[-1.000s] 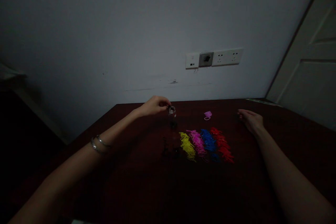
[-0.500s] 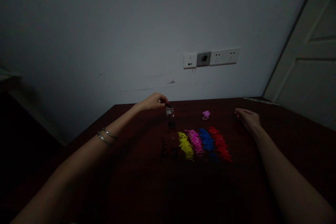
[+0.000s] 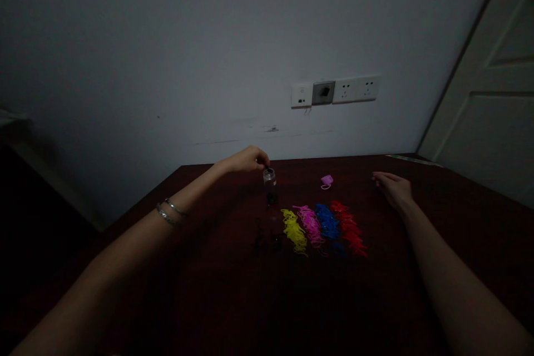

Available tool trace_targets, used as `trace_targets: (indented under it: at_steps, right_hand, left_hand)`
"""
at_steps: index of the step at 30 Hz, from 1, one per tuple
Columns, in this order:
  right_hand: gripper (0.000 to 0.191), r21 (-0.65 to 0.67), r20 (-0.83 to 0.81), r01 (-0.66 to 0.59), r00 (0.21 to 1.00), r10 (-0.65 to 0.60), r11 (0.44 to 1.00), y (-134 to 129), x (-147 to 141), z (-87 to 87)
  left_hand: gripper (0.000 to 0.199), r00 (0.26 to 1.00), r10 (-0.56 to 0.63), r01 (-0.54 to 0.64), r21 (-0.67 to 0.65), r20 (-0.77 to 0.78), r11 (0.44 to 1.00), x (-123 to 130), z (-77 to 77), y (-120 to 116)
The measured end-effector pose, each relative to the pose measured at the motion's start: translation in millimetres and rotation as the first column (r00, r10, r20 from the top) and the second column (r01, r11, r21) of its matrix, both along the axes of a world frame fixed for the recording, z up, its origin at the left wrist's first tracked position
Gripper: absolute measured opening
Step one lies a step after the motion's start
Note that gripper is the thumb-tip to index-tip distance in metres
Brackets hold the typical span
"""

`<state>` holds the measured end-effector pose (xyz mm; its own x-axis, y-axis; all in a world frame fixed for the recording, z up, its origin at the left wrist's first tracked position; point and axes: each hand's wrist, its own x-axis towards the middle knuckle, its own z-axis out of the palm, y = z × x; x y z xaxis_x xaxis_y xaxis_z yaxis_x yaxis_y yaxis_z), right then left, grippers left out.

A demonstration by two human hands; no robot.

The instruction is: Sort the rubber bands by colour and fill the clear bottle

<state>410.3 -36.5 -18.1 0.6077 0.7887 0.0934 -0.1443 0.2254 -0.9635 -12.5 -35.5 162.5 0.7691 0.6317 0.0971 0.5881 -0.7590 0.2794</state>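
Note:
My left hand (image 3: 254, 159) is closed at the mouth of a clear jar (image 3: 270, 182), its fingers pinched on a small dark item. Dark pieces lie in the bottom of the upright jar. To the right of the jar and nearer to me are piles of yellow (image 3: 295, 232), pink (image 3: 311, 225), blue (image 3: 327, 222) and red (image 3: 349, 228) strands. Dark pieces (image 3: 276, 241) lie left of the yellow pile, hard to make out. My right hand (image 3: 394, 186) rests on the table at the right with curled fingers; what they hold, if anything, is hidden.
A small pink object with a loop (image 3: 327, 181) lies behind the piles on the dark red table (image 3: 217, 289). Behind the table, a pale wall carries a row of sockets (image 3: 336, 92). A white door (image 3: 492, 105) stands at the right.
The dark item in my left hand has dipped slightly at the jar's mouth, and less of it shows. My right hand has stayed in place.

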Motion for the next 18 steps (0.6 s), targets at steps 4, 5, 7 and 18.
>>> trace_targets:
  at_steps: [4,5,7,18]
  right_hand:
    - [0.009,-0.012,0.002,0.012,1.000,-0.012,1.000,-0.3,-0.3,-0.1]
    - [0.010,-0.013,0.003,0.013,1.000,-0.013,1.000,-0.3,-0.3,-0.1]
    - [0.011,-0.017,0.007,0.018,1.000,-0.018,1.000,0.3,0.3,-0.7]
    - [0.014,-0.013,0.046,0.042,0.998,-0.042,0.999,2.6,1.9,-3.8]
  left_hand:
    - [0.030,1.000,-0.010,0.010,-0.009,-0.008,1.000,2.1,-0.3,-0.1]
    - [0.030,1.000,-0.008,0.008,-0.015,-0.013,1.000,2.7,-0.2,-0.6]
    - [0.030,1.000,-0.006,0.005,-0.022,-0.020,1.000,3.6,-0.4,-1.9]
    - [0.027,0.999,-0.029,0.029,-0.005,0.017,1.000,5.3,-4.2,-0.2]
